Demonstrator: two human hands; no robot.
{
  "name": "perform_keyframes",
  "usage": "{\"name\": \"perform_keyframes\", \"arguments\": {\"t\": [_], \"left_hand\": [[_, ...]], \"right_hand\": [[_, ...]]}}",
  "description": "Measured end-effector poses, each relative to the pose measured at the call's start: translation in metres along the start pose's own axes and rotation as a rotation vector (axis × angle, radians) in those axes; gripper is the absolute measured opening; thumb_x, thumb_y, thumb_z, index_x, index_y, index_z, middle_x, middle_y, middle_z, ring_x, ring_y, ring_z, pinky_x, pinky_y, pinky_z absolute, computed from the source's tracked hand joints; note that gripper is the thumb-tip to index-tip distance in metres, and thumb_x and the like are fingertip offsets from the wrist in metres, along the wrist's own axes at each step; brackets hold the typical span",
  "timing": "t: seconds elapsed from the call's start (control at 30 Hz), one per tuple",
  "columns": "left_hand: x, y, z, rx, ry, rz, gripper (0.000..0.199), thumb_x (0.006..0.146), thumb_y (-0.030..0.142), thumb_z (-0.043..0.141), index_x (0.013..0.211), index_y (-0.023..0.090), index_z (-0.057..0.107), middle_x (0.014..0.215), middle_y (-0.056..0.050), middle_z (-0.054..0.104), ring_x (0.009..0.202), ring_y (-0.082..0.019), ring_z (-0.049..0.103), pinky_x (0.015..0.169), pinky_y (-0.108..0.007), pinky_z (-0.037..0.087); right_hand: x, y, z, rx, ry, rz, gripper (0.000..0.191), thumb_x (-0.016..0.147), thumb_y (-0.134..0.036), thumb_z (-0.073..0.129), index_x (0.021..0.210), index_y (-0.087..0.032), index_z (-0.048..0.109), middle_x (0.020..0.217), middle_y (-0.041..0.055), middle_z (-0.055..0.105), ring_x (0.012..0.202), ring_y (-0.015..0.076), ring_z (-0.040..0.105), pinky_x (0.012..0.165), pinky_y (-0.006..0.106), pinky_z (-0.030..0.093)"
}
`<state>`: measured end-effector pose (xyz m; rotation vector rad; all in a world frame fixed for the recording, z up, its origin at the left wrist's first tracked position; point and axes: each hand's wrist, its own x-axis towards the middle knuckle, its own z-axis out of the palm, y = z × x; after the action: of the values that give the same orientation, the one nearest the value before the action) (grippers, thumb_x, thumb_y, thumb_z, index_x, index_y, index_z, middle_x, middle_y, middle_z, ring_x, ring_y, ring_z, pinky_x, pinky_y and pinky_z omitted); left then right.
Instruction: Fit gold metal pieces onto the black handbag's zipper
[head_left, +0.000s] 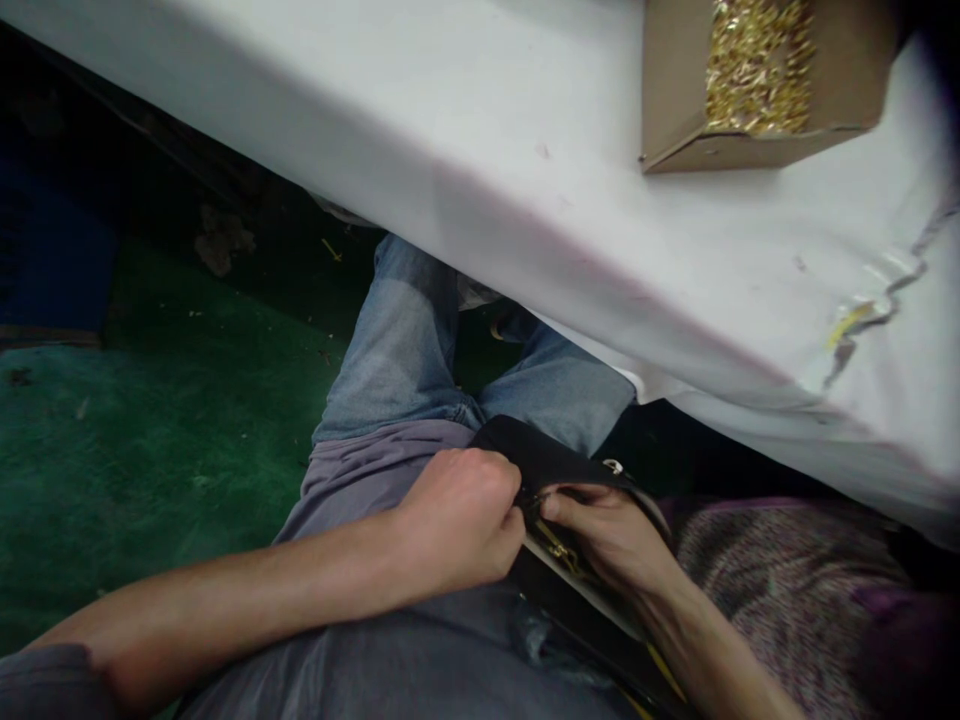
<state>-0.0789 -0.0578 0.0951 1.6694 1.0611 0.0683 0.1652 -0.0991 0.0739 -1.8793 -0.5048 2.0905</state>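
A black bag (536, 450) with a pale lining lies across my lap, its opening partly spread. My left hand (461, 515) is closed in a fist at the bag's near-left edge, fingers curled over the rim. Reaching in from the right, my right hand (611, 530) pinches the rim of the opening between thumb and fingers, the fingers partly inside. Gold-coloured zipper hardware (559, 550) shows between the hands. A small metal ring (613, 466) sits on the bag's far side. Whatever lies within the left fist is hidden.
A white-covered table (480, 190) slants across in front of my knees. On it stands a cardboard box (675, 90) holding many small gold-coloured pieces (761, 70). The cover is torn (862, 315) at the right. Patterned fabric (765, 580) lies right of me, above a green floor (187, 430).
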Motion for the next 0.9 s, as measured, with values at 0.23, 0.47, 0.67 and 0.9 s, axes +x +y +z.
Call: {"name": "perform_keyframes", "arguments": {"t": [0.23,0.47,0.67,0.9], "left_hand": [[-0.009,0.003,0.002,-0.012,0.059,-0.068,0.009,0.091,0.016,0.058,0.083,0.021,0.059,0.089,-0.008,0.071,0.08,-0.027,0.071,0.072,-0.041,0.056],[-0.011,-0.002,0.004,-0.138,0.145,0.003,0.016,0.089,0.011,0.059,0.081,0.022,0.051,0.102,-0.008,0.064,0.095,-0.024,0.064,0.082,-0.037,0.058],[-0.004,-0.01,0.006,-0.273,0.126,0.114,0.023,0.087,0.006,0.056,0.077,0.023,0.045,0.098,-0.006,0.06,0.087,-0.02,0.061,0.076,-0.034,0.053],[0.003,-0.021,0.006,-0.384,0.129,0.225,0.023,0.085,0.003,0.056,0.077,0.022,0.046,0.096,-0.004,0.063,0.088,-0.019,0.062,0.083,-0.033,0.053]], "right_hand": [[-0.001,0.001,0.002,0.042,-0.076,0.183,0.049,0.071,-0.052,0.103,0.105,-0.019,0.089,0.105,0.0118,0.087,0.096,0.037,0.081,0.097,0.052,0.065],[-0.005,0.0,0.005,-0.022,0.042,0.151,0.053,0.063,-0.055,0.106,0.095,-0.018,0.087,0.098,0.0115,0.087,0.097,0.0385,0.081,0.1,0.054,0.063],[-0.001,0.001,0.003,0.044,0.016,0.157,0.054,0.058,-0.053,0.108,0.092,-0.018,0.085,0.093,0.0116,0.085,0.104,0.0411,0.08,0.104,0.056,0.061],[0.007,0.001,0.005,0.003,0.099,0.081,0.075,0.047,-0.054,0.112,0.109,-0.021,0.086,0.094,0.0087,0.086,0.108,0.0409,0.079,0.111,0.06,0.06]]}}
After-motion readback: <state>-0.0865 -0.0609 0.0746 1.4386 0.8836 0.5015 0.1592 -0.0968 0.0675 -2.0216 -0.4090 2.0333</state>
